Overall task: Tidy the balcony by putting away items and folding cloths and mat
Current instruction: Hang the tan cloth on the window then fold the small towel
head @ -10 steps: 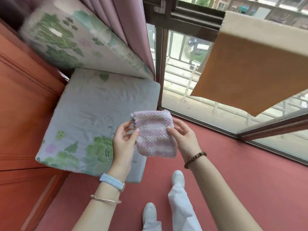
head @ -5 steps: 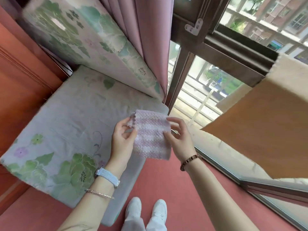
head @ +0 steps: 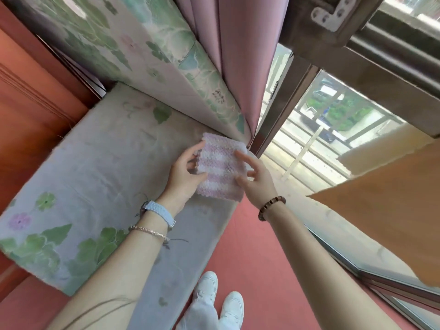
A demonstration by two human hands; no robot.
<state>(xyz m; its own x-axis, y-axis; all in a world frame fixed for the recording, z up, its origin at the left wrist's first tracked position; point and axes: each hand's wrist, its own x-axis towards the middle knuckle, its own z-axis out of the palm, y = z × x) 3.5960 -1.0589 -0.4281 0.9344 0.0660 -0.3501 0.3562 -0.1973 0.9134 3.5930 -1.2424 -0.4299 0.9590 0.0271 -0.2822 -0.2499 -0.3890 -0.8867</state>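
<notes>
- while poised over the far corner of the floral cushion [head: 95, 163], gripping the folded pink-white cloth [head: 219, 167] at its left edge with left hand [head: 184, 177]
- touching its right edge with right hand [head: 257, 184], fingers spread
- just beside pink curtain [head: 238, 55]

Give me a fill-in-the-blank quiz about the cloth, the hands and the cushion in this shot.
1. The folded cloth is striped pink and ____.
2. The beaded bracelet sits on the ____ wrist.
3. The left hand grips the cloth by a cushion printed with green leaves and ____.
Missing words: white; right; flowers.
</notes>
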